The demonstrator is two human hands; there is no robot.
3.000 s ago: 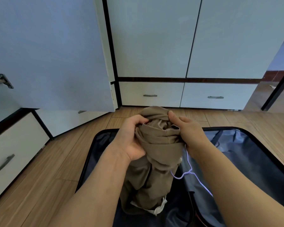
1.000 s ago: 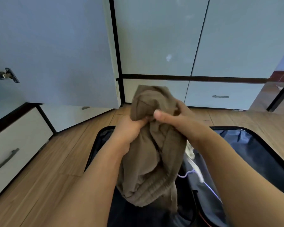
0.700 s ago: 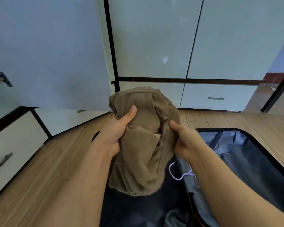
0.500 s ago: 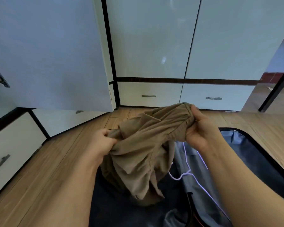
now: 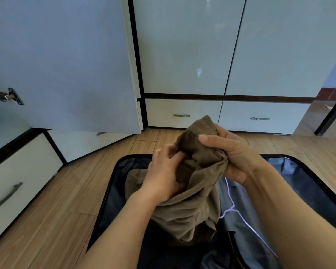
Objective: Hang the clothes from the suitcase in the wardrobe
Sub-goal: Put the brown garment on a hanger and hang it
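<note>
Both hands are bunched into the same brown garment [image 5: 200,183], the left hand [image 5: 163,173] with fingers curled into its crumpled middle and the right hand [image 5: 233,154] gripping the ribbed band at its top, so it hangs in folds over the open suitcase [image 5: 113,183] lying on the wooden floor [image 5: 52,220]. A pale cord [image 5: 230,202] lies on the dark lining near the suitcase's right side. Beyond its far edge stands the white wardrobe [image 5: 182,45], one door [image 5: 66,61] swung open at left, with handled drawers [image 5: 182,113] below; no readable writing shows anywhere.

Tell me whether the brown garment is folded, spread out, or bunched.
Bunched: the brown garment hangs crumpled between left hand and right hand.
</note>
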